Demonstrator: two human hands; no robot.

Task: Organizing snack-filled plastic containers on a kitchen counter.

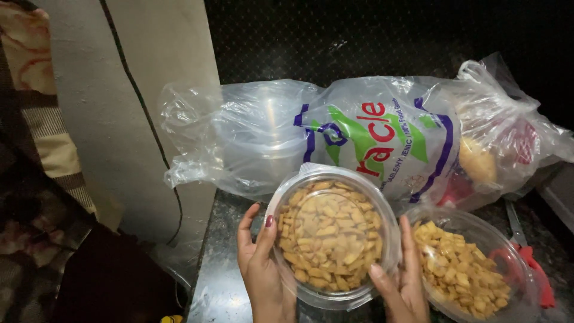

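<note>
Biggest thing here is the plastic bag [371,140] lying across the back of the dark countertop [224,287], see-through with a printed panel and stuffed with clear tubs. In front of it, a lidded round container [330,236] of yellow snack pieces is tilted up toward the camera, gripped at both sides: left hand [261,269] on its left edge, right hand [403,281] on its right. Just beside it on the right sits an open container [469,269] of the same snacks, then red-handled scissors [529,260].
</note>
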